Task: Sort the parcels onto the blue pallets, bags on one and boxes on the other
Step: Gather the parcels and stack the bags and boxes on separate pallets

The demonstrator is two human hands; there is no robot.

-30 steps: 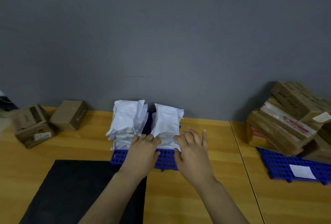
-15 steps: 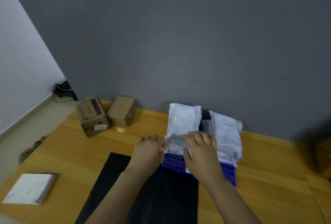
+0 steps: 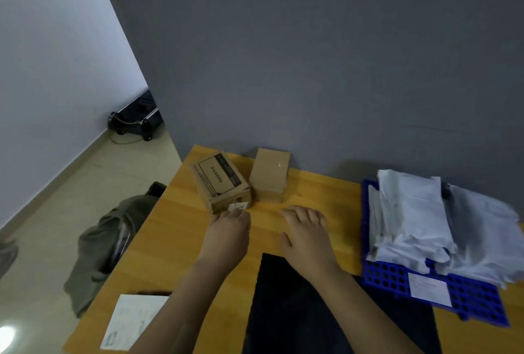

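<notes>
Wooden table (image 3: 312, 197), carrying every parcel in view. Black mat (image 3: 283, 311) at the near edge, under both forearms; probably the working spot between the piles.

Blue pallet (image 3: 467, 297) to the right, taken as the bag pallet, since only bags are on it. White poly bags (image 3: 411, 217) leaning in two overlapping rows toward the wall, filling the far part of the grid and leaving the near strip bare. No box pallet in view.

Flat white parcel (image 3: 133, 322) at the near left corner, unsorted; bag or box not clear.

Printed cardboard box (image 3: 219, 180) and plain cardboard box (image 3: 270, 175) side by side near the far left of the table, off any pallet, therefore yet to be sorted.

Left hand (image 3: 226, 236) palm down, fingers loosely straight, tips at the near corner of the printed box, gripping nothing; actual contact not clear. Right hand (image 3: 306, 236) palm down over bare wood just in front of the plain box, fingers relaxed and slightly bent, empty. Likely a two-handed reach for the boxes.

White label (image 3: 429, 288) flat on the bare near strip of the pallet.
</notes>
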